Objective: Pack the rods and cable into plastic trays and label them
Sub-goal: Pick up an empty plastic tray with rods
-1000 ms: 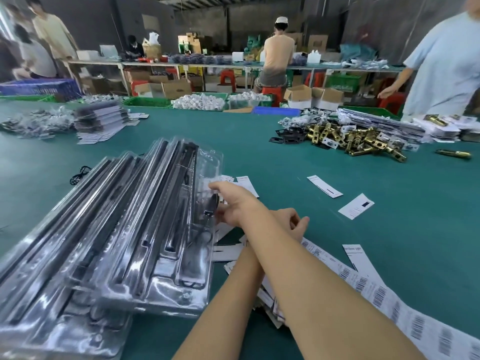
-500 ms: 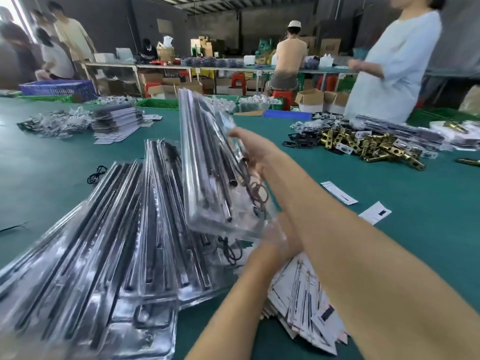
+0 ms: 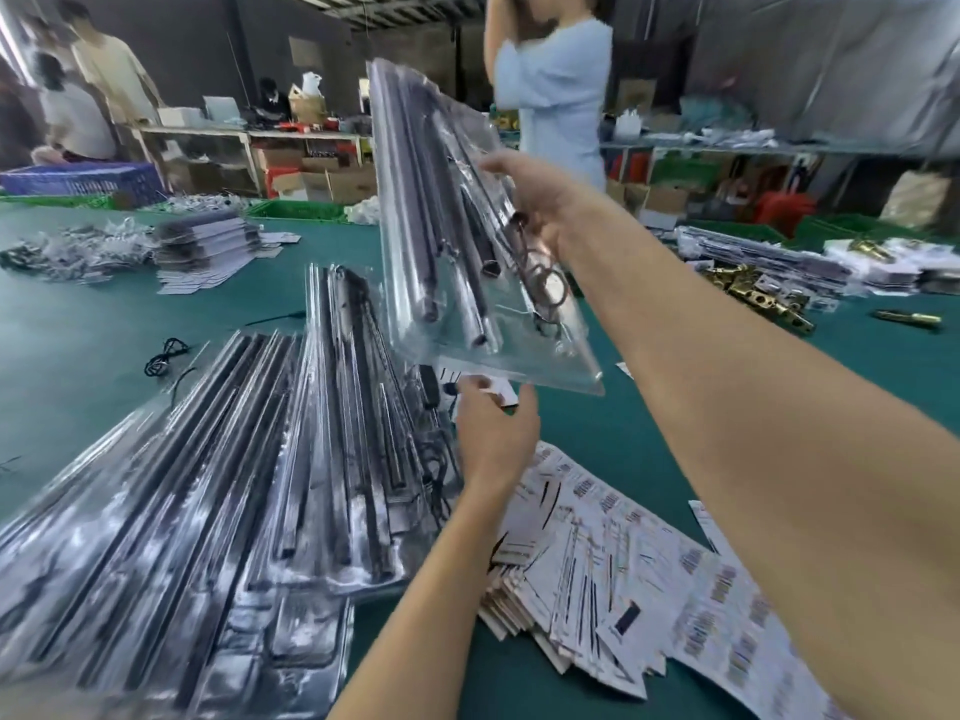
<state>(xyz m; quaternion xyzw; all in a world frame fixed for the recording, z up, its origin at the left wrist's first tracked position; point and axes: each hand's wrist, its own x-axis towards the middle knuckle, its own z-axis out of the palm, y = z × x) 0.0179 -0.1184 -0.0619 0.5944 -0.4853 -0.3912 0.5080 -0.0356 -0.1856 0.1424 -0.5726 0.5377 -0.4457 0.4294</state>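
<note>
My right hand (image 3: 540, 194) grips a clear plastic tray (image 3: 441, 262) by its right edge and holds it raised and tilted above the table. Dark rods and a coiled cable (image 3: 543, 283) lie inside it. Just under the tray's lower edge, my left hand (image 3: 493, 433) pinches a white label (image 3: 504, 392). A fanned pile of filled trays (image 3: 208, 485) lies on the green table to the left. A heap of printed labels (image 3: 597, 553) lies below my left wrist.
A barcode sheet (image 3: 737, 631) lies at the lower right. Brass hardware (image 3: 753, 296) and stacked packs sit at the right, a loose black cable (image 3: 166, 356) and stacked cards (image 3: 202, 246) at the left. A person in a light shirt (image 3: 556, 85) stands across the table.
My right hand has lifted the top tray off the pile and raised it upright. My left hand came out from under the right arm and now pinches a label beneath the tray.
</note>
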